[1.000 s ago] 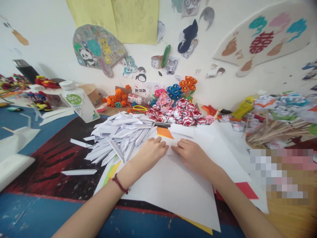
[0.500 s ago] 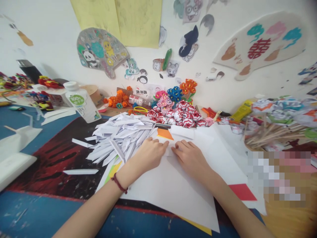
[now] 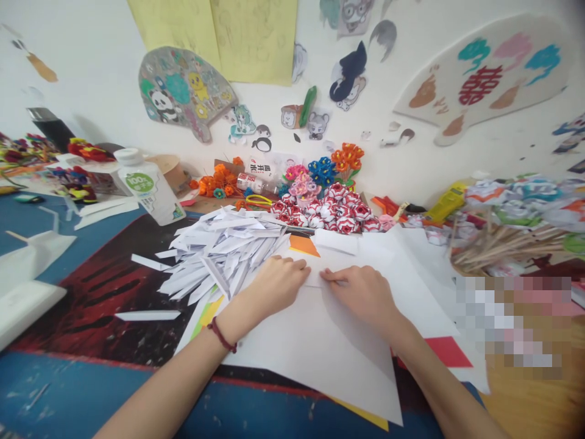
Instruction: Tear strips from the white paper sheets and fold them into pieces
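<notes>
A small white paper piece (image 3: 314, 278) lies between my hands on top of large white sheets (image 3: 338, 360). My left hand (image 3: 281, 281), with a dark red cord on its wrist, is closed at the piece's left side, fingers curled on the paper. On the right side, my right hand (image 3: 361, 292) pinches the paper's edge between thumb and forefinger. Just beyond the hands sits an orange paper piece (image 3: 304, 245), beside a folded white paper (image 3: 337, 241). To the left is a heap of folded white strips (image 3: 219, 250).
A white bottle (image 3: 148, 186) stands behind the strips. Red-and-white paper flowers (image 3: 333, 210) and colourful flowers (image 3: 322, 174) line the wall. Wooden sticks (image 3: 503, 247) lie at the right, near a yellow box (image 3: 448, 201). A white device (image 3: 27, 311) rests at the left edge.
My right hand has shifted slightly right and turned, its fingers now more curled with the thumb and forefinger together. My left hand's forefinger has curled in. The view has shifted slightly.
</notes>
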`<state>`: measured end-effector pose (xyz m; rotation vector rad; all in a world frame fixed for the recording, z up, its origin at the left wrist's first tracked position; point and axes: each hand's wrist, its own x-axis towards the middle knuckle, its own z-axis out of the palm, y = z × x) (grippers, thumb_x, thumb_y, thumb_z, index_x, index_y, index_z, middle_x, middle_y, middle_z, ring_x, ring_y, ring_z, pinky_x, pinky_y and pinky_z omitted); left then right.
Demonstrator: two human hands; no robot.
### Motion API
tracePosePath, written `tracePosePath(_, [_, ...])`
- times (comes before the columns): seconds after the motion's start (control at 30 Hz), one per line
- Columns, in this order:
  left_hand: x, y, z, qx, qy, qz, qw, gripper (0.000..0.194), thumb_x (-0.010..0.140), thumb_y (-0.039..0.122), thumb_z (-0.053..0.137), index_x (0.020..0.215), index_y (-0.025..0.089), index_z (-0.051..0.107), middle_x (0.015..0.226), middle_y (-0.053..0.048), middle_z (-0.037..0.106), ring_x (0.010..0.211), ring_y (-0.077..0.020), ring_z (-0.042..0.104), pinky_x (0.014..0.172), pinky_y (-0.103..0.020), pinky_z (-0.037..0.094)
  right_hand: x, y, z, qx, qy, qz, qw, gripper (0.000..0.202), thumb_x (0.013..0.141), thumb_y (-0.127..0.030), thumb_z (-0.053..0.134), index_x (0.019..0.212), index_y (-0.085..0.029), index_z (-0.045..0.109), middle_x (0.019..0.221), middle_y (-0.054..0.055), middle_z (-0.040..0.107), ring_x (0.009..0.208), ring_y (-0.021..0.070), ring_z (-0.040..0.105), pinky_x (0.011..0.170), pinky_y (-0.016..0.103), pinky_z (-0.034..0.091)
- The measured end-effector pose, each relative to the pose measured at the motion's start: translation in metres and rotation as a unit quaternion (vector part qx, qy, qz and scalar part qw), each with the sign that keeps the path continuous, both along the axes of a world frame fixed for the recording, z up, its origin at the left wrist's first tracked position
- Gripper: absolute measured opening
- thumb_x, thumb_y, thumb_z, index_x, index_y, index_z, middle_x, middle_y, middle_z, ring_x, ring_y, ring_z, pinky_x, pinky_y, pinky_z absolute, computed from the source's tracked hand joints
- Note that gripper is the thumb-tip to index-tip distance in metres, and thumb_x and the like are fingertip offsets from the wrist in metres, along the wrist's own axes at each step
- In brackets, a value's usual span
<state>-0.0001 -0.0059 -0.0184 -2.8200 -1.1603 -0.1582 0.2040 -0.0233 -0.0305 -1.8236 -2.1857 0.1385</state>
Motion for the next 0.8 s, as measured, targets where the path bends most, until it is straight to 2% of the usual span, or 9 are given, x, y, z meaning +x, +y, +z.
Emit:
tracePosePath(0.13, [0.003, 0.001, -0.001, -0.007, -0.014, 0.030, 0.999, 0.019, 0.087, 0.017, 0.043, 0.087, 0.017, 0.062, 0.081, -0.006, 0.064, 0.067, -0.0204, 0.061, 0.059, -0.031, 0.039, 0.007, 0.006, 0.005, -0.062, 0.128, 0.023, 0.990, 0.021, 0.082, -0.030, 0.058, 0.093, -0.032, 0.076, 0.088, 0.001, 0.075, 0.071, 0.0211, 0.067, 0.057, 0.028, 0.045])
tracePosePath(0.2, [0.006, 0.004, -0.003, -0.013, -0.035, 0.050, 0.998, 0.025, 0.091, 0.020, 0.039, 0.084, 0.017, 0.063, 0.080, -0.006, 0.064, 0.071, -0.0207, 0.061, 0.061, -0.031, 0.040, 0.008, 0.010, 0.006, -0.094, 0.179, 0.017, 0.979, 0.023, 0.081, -0.030, 0.056, 0.095, -0.029, 0.075, 0.091, 0.000, 0.074, 0.061, 0.0172, 0.065, 0.053, 0.026, 0.045])
tracePosePath(0.27, [0.007, 0.008, -0.007, -0.026, -0.076, 0.066, 0.995, 0.023, 0.091, 0.020, 0.041, 0.086, 0.017, 0.063, 0.084, -0.006, 0.064, 0.080, -0.0208, 0.061, 0.065, -0.030, 0.041, 0.007, 0.013, 0.005, -0.088, 0.208, -0.004, 0.974, 0.024, 0.081, -0.030, 0.056, 0.098, -0.026, 0.073, 0.090, 0.000, 0.074, 0.053, 0.0143, 0.061, 0.052, 0.026, 0.045])
tracePosePath(0.33, [0.008, 0.011, -0.010, -0.043, -0.121, 0.073, 0.989, 0.015, 0.088, 0.020, 0.048, 0.089, 0.017, 0.062, 0.090, -0.006, 0.063, 0.089, -0.0206, 0.059, 0.069, -0.029, 0.042, 0.005, 0.016, 0.001, -0.054, 0.218, -0.010, 0.974, 0.023, 0.081, -0.029, 0.058, 0.099, -0.025, 0.072, 0.087, 0.000, 0.073, 0.053, 0.0135, 0.059, 0.056, 0.027, 0.046])
tracePosePath(0.4, [0.007, 0.013, -0.011, -0.058, -0.153, 0.078, 0.983, 0.009, 0.084, 0.018, 0.053, 0.089, 0.018, 0.061, 0.094, -0.006, 0.062, 0.092, -0.0205, 0.057, 0.072, -0.029, 0.042, 0.003, 0.019, -0.004, -0.026, 0.213, 0.017, 0.977, 0.020, 0.079, -0.026, 0.061, 0.096, -0.025, 0.072, 0.087, 0.000, 0.071, 0.059, 0.0137, 0.058, 0.061, 0.027, 0.045])
tracePosePath(0.57, [0.005, 0.014, -0.013, -0.109, -0.203, 0.108, 0.967, 0.008, 0.081, 0.015, 0.054, 0.086, 0.019, 0.059, 0.087, -0.003, 0.063, 0.084, -0.0192, 0.057, 0.069, -0.029, 0.041, -0.001, 0.022, -0.008, 0.005, 0.195, 0.084, 0.977, 0.009, 0.076, -0.020, 0.067, 0.083, -0.022, 0.072, 0.082, 0.002, 0.067, 0.074, 0.0164, 0.058, 0.067, 0.027, 0.042])
tracePosePath(0.63, [0.004, 0.016, -0.012, -0.131, -0.222, 0.123, 0.958, 0.006, 0.081, 0.019, 0.056, 0.085, 0.019, 0.061, 0.085, -0.003, 0.064, 0.082, -0.0188, 0.057, 0.069, -0.028, 0.040, -0.001, 0.022, -0.007, 0.006, 0.204, 0.091, 0.975, 0.003, 0.075, -0.019, 0.069, 0.075, -0.021, 0.071, 0.078, 0.002, 0.068, 0.071, 0.0159, 0.057, 0.067, 0.028, 0.041])
tracePosePath(0.73, [0.000, 0.019, -0.009, -0.154, -0.241, 0.129, 0.949, 0.008, 0.080, 0.025, 0.060, 0.081, 0.020, 0.065, 0.081, -0.003, 0.066, 0.082, -0.0187, 0.058, 0.071, -0.028, 0.040, 0.000, 0.021, -0.003, 0.005, 0.224, 0.075, 0.972, 0.006, 0.073, -0.017, 0.071, 0.068, -0.019, 0.071, 0.070, 0.001, 0.068, 0.064, 0.0150, 0.056, 0.064, 0.027, 0.041])
tracePosePath(0.8, [-0.003, 0.020, -0.006, -0.160, -0.254, 0.130, 0.945, 0.008, 0.078, 0.026, 0.063, 0.076, 0.019, 0.067, 0.077, -0.002, 0.066, 0.079, -0.0178, 0.058, 0.072, -0.027, 0.039, 0.000, 0.021, -0.001, -0.007, 0.235, 0.088, 0.968, 0.006, 0.072, -0.017, 0.072, 0.066, -0.019, 0.071, 0.068, 0.001, 0.067, 0.064, 0.0151, 0.056, 0.063, 0.027, 0.040])
